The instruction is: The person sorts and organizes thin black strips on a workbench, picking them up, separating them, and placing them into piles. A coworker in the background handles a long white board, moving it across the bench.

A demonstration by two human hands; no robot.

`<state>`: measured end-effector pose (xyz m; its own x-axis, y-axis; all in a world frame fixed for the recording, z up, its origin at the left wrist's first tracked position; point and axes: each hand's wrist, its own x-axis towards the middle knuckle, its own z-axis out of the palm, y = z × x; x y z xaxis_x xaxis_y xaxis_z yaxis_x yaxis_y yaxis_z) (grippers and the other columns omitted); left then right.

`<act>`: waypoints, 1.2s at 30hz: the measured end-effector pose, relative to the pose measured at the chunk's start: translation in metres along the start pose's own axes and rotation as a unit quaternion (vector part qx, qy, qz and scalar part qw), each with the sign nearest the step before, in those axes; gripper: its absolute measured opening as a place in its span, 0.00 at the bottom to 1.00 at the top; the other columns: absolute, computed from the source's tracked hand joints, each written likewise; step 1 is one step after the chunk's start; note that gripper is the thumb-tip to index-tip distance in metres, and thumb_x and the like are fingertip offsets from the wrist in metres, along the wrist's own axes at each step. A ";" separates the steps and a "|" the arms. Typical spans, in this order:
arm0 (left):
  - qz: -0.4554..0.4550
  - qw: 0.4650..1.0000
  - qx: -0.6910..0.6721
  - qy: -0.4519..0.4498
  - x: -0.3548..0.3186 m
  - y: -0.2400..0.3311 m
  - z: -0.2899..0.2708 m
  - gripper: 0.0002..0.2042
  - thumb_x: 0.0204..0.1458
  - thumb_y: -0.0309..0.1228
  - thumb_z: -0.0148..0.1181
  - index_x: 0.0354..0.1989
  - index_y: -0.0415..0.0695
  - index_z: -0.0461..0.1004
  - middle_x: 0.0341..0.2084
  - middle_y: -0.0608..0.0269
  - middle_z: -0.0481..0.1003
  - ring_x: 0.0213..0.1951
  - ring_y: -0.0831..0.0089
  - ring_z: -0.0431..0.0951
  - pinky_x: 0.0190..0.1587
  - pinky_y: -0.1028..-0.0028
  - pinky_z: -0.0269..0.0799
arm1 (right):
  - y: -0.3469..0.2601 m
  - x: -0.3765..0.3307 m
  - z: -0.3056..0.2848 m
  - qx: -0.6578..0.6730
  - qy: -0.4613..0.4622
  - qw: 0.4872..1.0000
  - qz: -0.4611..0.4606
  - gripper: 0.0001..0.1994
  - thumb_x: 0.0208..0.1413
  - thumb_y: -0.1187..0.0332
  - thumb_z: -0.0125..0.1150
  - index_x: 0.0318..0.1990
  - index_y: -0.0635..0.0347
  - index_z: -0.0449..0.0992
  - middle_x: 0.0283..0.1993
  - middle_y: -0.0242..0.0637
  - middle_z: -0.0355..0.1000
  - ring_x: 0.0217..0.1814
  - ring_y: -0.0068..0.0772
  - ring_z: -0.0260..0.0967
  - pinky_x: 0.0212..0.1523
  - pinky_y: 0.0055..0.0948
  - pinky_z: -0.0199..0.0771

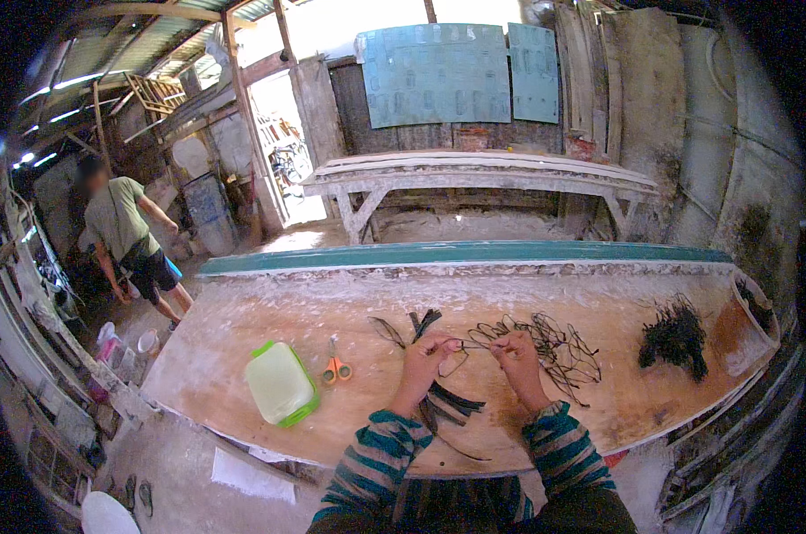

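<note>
Over the wooden tabletop, my left hand (428,356) is closed in a pinch on a thin black cord (477,346). The cord runs across to my right hand (517,356), whose fingers are also pinched together on it. Flat black strips (457,400) lie beneath my left hand and stick out on both sides of it. A loose tangle of black cord loops (567,349) spreads beside my right hand. Left of my hands rest orange-handled scissors (336,369) and a pale plastic box with a bright green rim (280,383).
A dense black bundle of cords (673,340) lies on the right of the table (216,356), near a round container (748,334) at its edge. A teal rail (465,256) borders the far side. Beyond stands a long whitish bench (492,173). A person (122,222) is at the left.
</note>
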<state>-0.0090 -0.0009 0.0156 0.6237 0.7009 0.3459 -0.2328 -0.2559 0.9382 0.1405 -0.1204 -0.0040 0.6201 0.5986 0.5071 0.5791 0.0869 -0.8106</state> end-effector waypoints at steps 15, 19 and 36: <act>-0.021 0.993 0.079 0.090 0.008 -0.018 -0.017 0.07 0.48 0.30 0.57 0.30 0.39 0.76 0.24 0.67 0.74 0.29 0.79 0.71 0.33 0.79 0.65 | -0.007 -0.006 0.005 0.016 -0.049 0.998 -0.045 0.07 0.47 0.68 0.61 0.27 0.63 0.75 0.26 0.32 0.65 0.31 0.24 0.62 0.30 0.23 0.60; -0.032 0.991 0.041 0.122 0.007 -0.009 -0.015 0.05 0.49 0.28 0.55 0.28 0.40 0.76 0.22 0.67 0.74 0.27 0.80 0.71 0.31 0.80 0.65 | -0.023 -0.011 0.003 -0.071 -0.055 0.983 -0.157 0.06 0.45 0.68 0.62 0.26 0.61 0.75 0.27 0.33 0.67 0.32 0.31 0.63 0.35 0.29 0.59; 0.025 0.995 0.059 0.077 0.020 -0.031 -0.053 0.12 0.49 0.37 0.58 0.26 0.38 0.76 0.25 0.62 0.74 0.31 0.76 0.71 0.33 0.77 0.64 | -0.013 -0.003 0.001 -0.262 0.040 0.930 -0.255 0.03 0.44 0.69 0.59 0.27 0.56 0.74 0.30 0.35 0.69 0.38 0.39 0.64 0.45 0.40 0.55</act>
<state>-0.0288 0.0561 -0.0074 0.4890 0.7774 0.3956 -0.1663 -0.3621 0.9172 0.1304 -0.1232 0.0047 0.2197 0.5233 0.8233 0.9740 -0.0702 -0.2153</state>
